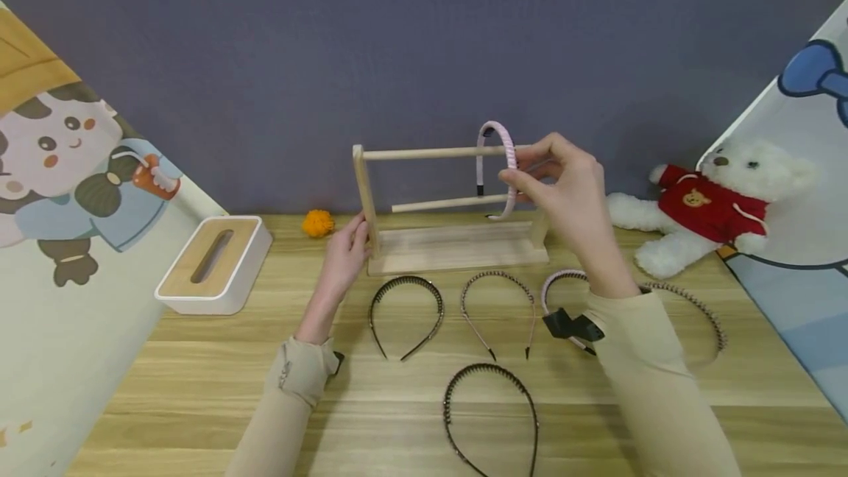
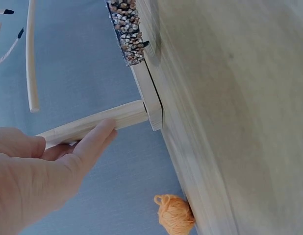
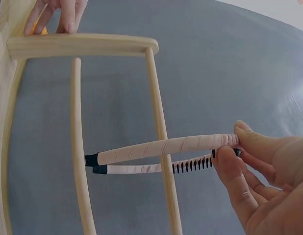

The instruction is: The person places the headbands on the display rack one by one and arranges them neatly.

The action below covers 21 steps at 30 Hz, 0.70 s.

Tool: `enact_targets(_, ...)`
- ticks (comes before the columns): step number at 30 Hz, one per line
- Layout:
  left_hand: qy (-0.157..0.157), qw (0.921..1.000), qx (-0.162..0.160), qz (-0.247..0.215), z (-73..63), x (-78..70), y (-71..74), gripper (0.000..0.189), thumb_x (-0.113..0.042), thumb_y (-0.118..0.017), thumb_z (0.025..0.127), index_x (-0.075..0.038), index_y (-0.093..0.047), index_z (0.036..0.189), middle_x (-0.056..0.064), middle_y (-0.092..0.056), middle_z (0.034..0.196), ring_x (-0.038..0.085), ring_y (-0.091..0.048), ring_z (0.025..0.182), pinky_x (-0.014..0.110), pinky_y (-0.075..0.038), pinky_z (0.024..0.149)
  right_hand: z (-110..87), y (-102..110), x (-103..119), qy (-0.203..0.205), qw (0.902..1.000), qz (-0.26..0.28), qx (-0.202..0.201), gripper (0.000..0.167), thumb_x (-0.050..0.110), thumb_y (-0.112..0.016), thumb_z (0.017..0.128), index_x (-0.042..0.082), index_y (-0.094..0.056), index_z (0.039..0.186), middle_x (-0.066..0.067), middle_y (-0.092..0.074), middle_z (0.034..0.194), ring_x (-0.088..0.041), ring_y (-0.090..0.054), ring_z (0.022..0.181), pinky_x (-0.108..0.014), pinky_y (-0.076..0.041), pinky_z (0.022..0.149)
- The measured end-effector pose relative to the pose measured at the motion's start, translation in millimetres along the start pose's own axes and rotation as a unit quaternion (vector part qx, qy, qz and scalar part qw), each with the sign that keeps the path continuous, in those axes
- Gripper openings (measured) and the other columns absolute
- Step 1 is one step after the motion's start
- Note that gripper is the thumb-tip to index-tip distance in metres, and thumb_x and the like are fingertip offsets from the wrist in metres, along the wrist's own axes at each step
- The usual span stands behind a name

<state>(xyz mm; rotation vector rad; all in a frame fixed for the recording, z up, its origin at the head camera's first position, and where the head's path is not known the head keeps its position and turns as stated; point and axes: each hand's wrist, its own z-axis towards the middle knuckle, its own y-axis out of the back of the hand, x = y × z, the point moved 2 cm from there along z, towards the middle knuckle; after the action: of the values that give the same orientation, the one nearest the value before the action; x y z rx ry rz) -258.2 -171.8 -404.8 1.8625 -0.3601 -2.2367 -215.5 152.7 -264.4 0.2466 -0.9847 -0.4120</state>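
A pink ribbed headband (image 1: 511, 160) is pinched between the thumb and fingers of my right hand (image 1: 571, 190). Its two arms straddle the upper rod of the wooden rack (image 1: 457, 247), and its black-tipped ends (image 3: 92, 160) reach the lower rod (image 3: 77, 122). Inside, the band has black comb teeth (image 3: 193, 165). The lower rod's left end stands free of the left post. My left hand (image 1: 344, 250) touches the outer side of that post (image 2: 127, 115) with its fingertips and thumb, near the base.
In front of the rack lie a black headband (image 1: 437, 299), a beaded one (image 1: 493, 274), another pink one (image 1: 548, 291) and a dark one (image 1: 490, 367). A further headband (image 1: 712, 315) lies right. A tissue box (image 1: 248, 271), orange yarn ball (image 1: 318, 224) and teddy bear (image 1: 712, 205) stand around.
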Motion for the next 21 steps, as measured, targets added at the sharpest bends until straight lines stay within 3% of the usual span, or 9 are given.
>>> enact_targets(21, 0.001, 0.9999, -0.003, 0.013, 0.2, -1.6, -0.8, 0.046, -0.013, -0.041, 0.118, 0.002, -0.042, 0.161, 0.034, -0.052, 0.152, 0.047, -0.057, 0.136, 0.046, -0.06, 0.103, 10.4, -39.2, 9.3, 0.001, 0.9994, 0.027, 0.022, 0.028, 0.009, -0.086, 0.093, -0.002, -0.068, 0.111, -0.01, -0.076, 0.099, -0.013, -0.073, 0.076, -0.027, -0.067, 0.065)
